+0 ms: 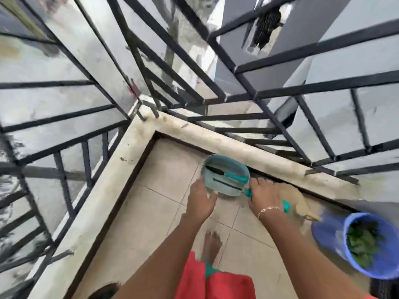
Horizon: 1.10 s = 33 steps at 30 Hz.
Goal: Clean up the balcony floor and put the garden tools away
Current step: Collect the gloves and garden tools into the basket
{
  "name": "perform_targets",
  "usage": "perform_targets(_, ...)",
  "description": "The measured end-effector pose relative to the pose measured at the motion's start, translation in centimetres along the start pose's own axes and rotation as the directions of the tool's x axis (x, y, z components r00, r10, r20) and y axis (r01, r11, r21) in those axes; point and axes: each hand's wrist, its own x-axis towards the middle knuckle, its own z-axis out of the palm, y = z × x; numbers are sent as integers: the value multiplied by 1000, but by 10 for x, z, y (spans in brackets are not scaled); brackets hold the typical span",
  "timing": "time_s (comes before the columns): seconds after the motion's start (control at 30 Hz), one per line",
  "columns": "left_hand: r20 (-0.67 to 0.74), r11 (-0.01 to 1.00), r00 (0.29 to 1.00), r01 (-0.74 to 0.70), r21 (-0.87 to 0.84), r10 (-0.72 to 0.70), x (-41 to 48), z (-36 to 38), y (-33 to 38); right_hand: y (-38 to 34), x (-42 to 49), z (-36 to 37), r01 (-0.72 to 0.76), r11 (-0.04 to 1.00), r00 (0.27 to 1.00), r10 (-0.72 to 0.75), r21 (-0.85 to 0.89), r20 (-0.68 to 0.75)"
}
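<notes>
— Both hands down at the tub (218, 187)?
— Yes; the left hand (201, 198) lies against its near left side, fingers fairly straight, thumb by the lower edge; the right hand (264, 196) is just right of it, over a brown sheet (302, 201) on the floor (164, 175).
— Holding anything?
— Cannot tell; a teal handle (248, 192) shows at its thumb side and more teal behind the wrist, all blurred.
— And the tools?
— One black-bladed tool (226, 173) lies inside the tub, ahead of the hands; a blue bucket (328, 234) of green leaves (362, 242) stands right of the right arm.
</notes>
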Motion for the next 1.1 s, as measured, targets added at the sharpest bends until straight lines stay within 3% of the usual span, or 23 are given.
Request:
perform_targets(0.13, 0, 955, 1000, -27, 297, 28, 69, 50, -47, -14, 78, 73, -9, 1000, 1000, 9, 6, 9)
perform_targets(0.27, -49, 907, 996, -42, 418, 69, 129, 93, -73, -21, 145, 153, -4, 1000, 998, 2, 22, 60)
perform_targets(0.47, 137, 761, 989, -132, 636, 57, 205, 120, -74, -18, 213, 243, 29, 991, 998, -36, 133, 48)
perform_targets(0.63, 190, 675, 982, -132, 726, -13, 233, 124, -78, -20, 242, 289, 81, 968, 997, -81, 236, -9)
perform_targets(0.83, 209, 660, 977, -139, 738, -28, 248, 131, -80, -19, 255, 314, 89, 989, 994, -96, 121, 48)
perform_targets(0.93, 206, 649, 978, -169, 742, 20, 239, 135, -84, -17, 253, 312, 111, 991, 991, -116, 70, 68)
perform_targets(1.1, 232, 652, 958, -283, 703, 166, 197, 131, -90, -11, 213, 255, 133, 981, 986, -115, 144, -123)
